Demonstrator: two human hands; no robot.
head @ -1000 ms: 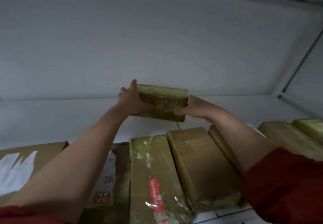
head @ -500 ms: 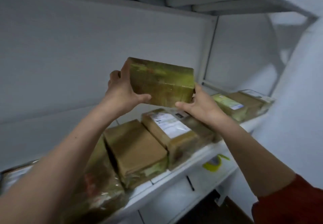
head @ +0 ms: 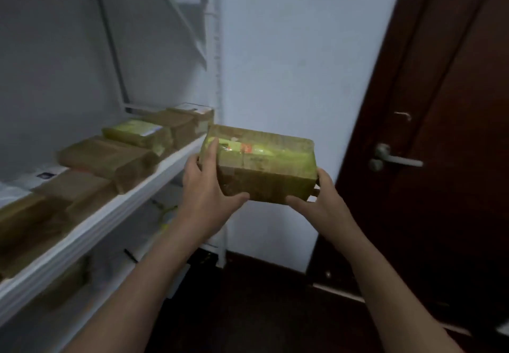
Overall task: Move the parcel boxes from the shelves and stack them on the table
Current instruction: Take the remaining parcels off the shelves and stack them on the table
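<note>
A brown parcel box point(head: 261, 164) wrapped in clear tape, with a yellow-green sheen and a small red mark on top, hangs in the air to the right of the white shelf point(head: 110, 209). My left hand point(head: 208, 187) grips its left end, thumb under the near edge and fingers up the side. My right hand point(head: 321, 201) holds the right end from below, thumb under the near edge. Several more brown parcels point(head: 107, 157) lie in a row on the shelf at the left. No table is in view.
A dark wooden door point(head: 440, 160) with a silver lever handle point(head: 394, 158) fills the right side. A white wall strip point(head: 275, 63) separates it from the shelf unit. A lower shelf point(head: 115, 270) holds blurred items. The floor below is dark.
The box has come off the shelf, swinging right and down away from it. My view has turned right, from the shelf's back wall to the door. Both hands keep their hold.
</note>
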